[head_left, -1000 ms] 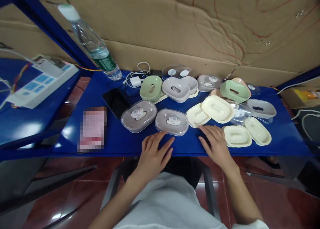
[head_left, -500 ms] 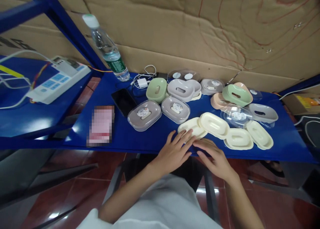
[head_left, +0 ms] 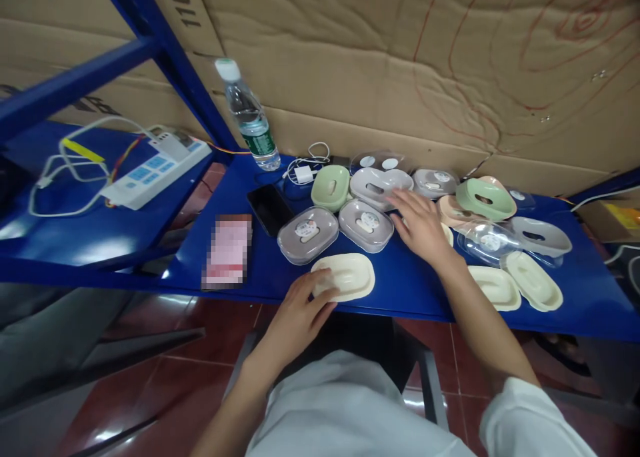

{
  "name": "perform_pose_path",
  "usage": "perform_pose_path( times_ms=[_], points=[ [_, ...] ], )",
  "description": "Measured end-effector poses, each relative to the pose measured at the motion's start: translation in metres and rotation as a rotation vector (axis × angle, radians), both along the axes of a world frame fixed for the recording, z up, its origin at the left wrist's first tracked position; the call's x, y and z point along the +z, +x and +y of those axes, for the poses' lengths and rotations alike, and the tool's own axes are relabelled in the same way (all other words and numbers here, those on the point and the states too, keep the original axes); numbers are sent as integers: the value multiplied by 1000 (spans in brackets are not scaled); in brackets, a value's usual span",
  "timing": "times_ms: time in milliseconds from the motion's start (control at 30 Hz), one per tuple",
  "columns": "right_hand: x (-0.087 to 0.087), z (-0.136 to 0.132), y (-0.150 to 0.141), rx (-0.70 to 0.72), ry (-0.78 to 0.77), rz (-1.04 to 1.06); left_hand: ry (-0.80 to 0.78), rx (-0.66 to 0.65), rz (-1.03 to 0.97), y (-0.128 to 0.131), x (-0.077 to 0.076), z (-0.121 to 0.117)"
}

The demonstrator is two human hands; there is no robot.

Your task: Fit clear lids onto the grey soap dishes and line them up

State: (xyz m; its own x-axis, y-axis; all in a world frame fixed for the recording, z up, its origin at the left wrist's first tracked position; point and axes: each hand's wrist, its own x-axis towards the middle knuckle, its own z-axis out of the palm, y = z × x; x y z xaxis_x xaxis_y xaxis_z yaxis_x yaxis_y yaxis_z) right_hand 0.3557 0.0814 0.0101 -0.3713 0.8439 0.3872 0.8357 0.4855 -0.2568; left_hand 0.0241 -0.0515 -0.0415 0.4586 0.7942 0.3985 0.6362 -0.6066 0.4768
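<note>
My left hand [head_left: 299,305] grips the left end of a cream oval soap-dish tray [head_left: 353,277] at the table's front edge, fingers over its rim. My right hand [head_left: 423,227] reaches farther back with fingers apart, the tips at the right side of a grey slotted soap dish [head_left: 367,184]; I cannot tell whether they touch it. Two grey soap boxes with clear lids, one left [head_left: 307,234] and one right [head_left: 367,224], lie between the hands. Another cream tray is partly hidden behind my right wrist.
More cream trays [head_left: 534,280], a green dish [head_left: 485,198], a grey dish [head_left: 543,236] and clear lids [head_left: 487,242] lie right. A green dish [head_left: 331,187], phone [head_left: 270,208], charger [head_left: 303,174] and water bottle [head_left: 255,127] stand left. Cardboard [head_left: 325,57] backs the blue table.
My hands have moved apart. The left has brought a cream tray leftward along the front edge; the right has gone up and back to the grey dish. The view has shifted left.
</note>
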Motion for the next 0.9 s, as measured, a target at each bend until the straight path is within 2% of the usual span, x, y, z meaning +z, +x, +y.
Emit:
perform_pose_path(
  times_ms=[100,167,200,267,367,467,533,600,667,767,900],
  points=[
    [8,46,-13,46,-50,-37,-35,8,-5,-2,-1,-1],
    [16,56,-9,51,-56,-31,-77,23,2,-5,0,0],
    [20,53,-6,49,-46,-16,-100,30,-6,-6,0,0],
    [29,27,-1,41,-2,33,-135,39,-45,-8,-1,2],
    [28,-43,-3,63,71,118,-142,12,-128,-7,-5,7],
    [4,-113,-11,219,21,191,-142,-17,-195,-4,-9,10],
    [-17,-140,-17,266,-48,234,-137,-13,-200,-2,-10,11],
    [-34,-148,-23,257,-113,253,-106,-25,-151,-2,-9,12],
    [-40,-144,-28,258,-167,244,-51,-48,-88,-2,-7,13],
    [-37,-130,-36,309,-201,177,42,-63,-21,-4,-5,14],
    [-37,-126,-46,345,-117,47,149,-110,51,-7,-7,15]
  ],
)
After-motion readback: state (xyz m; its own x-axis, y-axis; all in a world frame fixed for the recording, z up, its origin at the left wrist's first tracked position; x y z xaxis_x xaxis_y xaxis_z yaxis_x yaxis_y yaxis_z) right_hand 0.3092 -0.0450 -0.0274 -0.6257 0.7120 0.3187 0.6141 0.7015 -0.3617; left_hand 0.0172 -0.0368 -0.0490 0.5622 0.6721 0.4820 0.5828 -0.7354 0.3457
